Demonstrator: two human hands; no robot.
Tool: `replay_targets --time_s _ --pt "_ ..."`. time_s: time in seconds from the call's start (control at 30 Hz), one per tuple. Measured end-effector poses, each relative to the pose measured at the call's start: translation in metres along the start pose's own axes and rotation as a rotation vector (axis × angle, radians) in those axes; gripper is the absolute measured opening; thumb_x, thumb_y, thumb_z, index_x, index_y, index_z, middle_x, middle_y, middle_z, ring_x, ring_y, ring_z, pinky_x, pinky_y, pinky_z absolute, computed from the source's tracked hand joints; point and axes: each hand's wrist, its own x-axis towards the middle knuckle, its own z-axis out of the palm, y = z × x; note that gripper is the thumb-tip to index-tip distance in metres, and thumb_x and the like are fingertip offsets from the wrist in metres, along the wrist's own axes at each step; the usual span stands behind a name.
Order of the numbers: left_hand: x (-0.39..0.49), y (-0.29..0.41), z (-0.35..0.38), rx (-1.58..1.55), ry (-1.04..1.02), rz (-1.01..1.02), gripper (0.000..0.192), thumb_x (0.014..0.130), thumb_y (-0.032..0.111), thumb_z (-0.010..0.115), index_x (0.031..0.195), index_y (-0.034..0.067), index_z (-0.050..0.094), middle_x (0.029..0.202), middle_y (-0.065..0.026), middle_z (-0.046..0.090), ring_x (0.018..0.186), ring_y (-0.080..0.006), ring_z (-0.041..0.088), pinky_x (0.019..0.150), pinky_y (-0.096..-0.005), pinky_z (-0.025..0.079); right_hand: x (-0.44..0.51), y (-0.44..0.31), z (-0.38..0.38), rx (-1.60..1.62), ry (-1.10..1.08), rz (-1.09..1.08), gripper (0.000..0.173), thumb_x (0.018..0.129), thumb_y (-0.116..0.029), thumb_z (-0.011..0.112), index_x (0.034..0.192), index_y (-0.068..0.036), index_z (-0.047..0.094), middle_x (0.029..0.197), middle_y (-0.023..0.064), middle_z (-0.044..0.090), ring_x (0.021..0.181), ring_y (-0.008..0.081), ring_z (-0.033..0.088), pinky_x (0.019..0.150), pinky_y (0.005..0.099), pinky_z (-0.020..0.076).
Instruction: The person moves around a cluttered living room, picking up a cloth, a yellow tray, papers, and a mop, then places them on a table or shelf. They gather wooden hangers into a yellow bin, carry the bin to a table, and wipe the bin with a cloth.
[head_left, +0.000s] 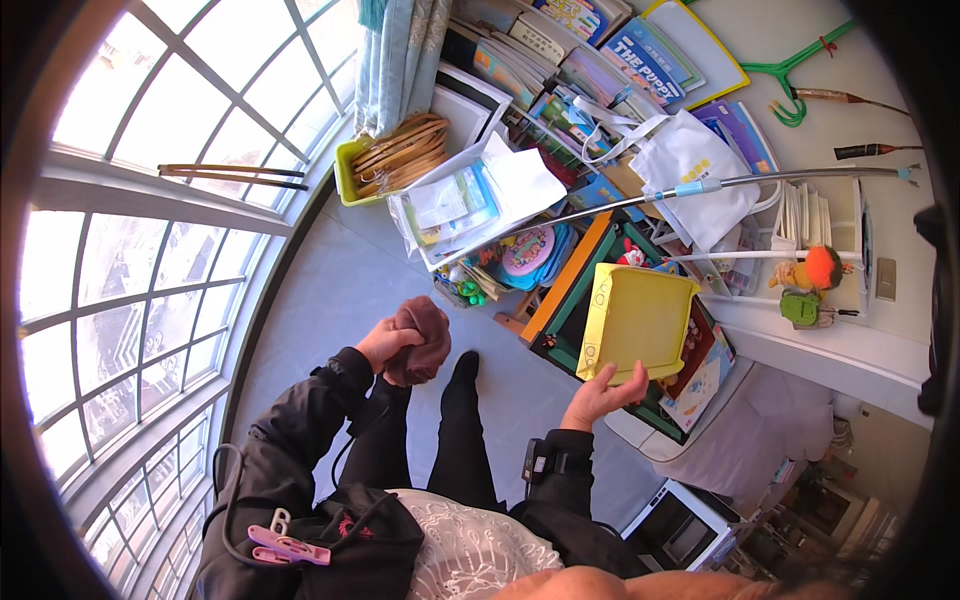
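My left hand (390, 343) grips a bunched brown cloth (421, 341) above the floor, in front of my left leg. My right hand (609, 391) is at the near edge of a shallow yellow tray or box lid (646, 322), with the thumb and a finger against its rim. The yellow tray lies tilted over a green-lined, wood-edged table (568, 279) that looks like a toy game table. A small red and white toy (632, 253) sits behind the tray. Part of the palm and the tray's underside are hidden.
Windows (187, 97) line the left. A green bin of wooden hangers (346, 176) and a white box of papers (517, 217) stand ahead. Bookshelves, a white tote bag (694, 180) and a long metal pole (622, 202) are beyond the table. A grey-covered seat (772, 420) is at right.
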Motion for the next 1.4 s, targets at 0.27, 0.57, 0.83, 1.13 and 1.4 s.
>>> replay_targets --time_s 0.27,0.57,0.83,1.13,1.4 --pt "0.071 -0.002 -0.052 -0.327 0.398 -0.018 0.036 0.077 0.014 0.064 0.109 -0.002 0.059 0.099 -0.0117 0.064 0.087 -0.0234 0.064 0.078 -0.0353 0.053 -0.065 -0.062 0.190 0.560 -0.837 0.373 0.038 0.088 -0.019 0.062 0.118 0.001 0.052 0.115 0.0134 0.055 0.103 0.0243 0.054 0.089 0.0343 0.0451" --pt "0.164 -0.024 -0.065 -0.246 0.383 -0.068 0.039 0.074 0.014 0.067 0.110 0.000 0.061 0.102 -0.0097 0.064 0.090 -0.0211 0.063 0.082 -0.0335 0.052 -0.136 0.049 0.426 0.089 -0.904 0.803 0.042 0.082 -0.030 0.069 0.103 0.005 0.060 0.084 0.0048 0.058 0.074 0.0152 0.052 0.064 0.0316 0.0422" --pt "0.160 -0.029 -0.116 -0.161 0.294 -0.126 0.038 0.076 0.011 0.065 0.112 -0.001 0.058 0.104 -0.0087 0.062 0.095 -0.0200 0.061 0.088 -0.0321 0.049 -0.121 0.061 0.477 0.406 -0.963 1.260 0.020 0.074 -0.006 0.063 0.093 0.000 0.060 0.079 0.0084 0.061 0.058 0.0194 0.058 0.048 0.0314 0.0462" --pt "0.131 -0.027 -0.181 -0.171 0.410 -0.105 0.032 0.077 0.012 0.064 0.106 -0.004 0.062 0.097 -0.0093 0.065 0.086 -0.0208 0.064 0.078 -0.0317 0.051 -0.154 0.029 0.392 0.500 -0.887 1.094 0.015 0.069 -0.004 0.059 0.080 0.006 0.060 0.073 0.0093 0.063 0.057 0.0211 0.060 0.048 0.0341 0.0469" --pt "0.077 -0.059 -0.288 -0.391 0.402 -0.228 0.024 0.082 0.015 0.060 0.098 -0.001 0.065 0.093 -0.0083 0.067 0.086 -0.0233 0.066 0.078 -0.0366 0.054 -0.237 -0.062 0.245 0.389 -1.124 1.045 0.028 0.073 -0.018 0.059 0.090 0.003 0.066 0.082 0.0176 0.069 0.081 0.0299 0.067 0.073 0.0371 0.0496"
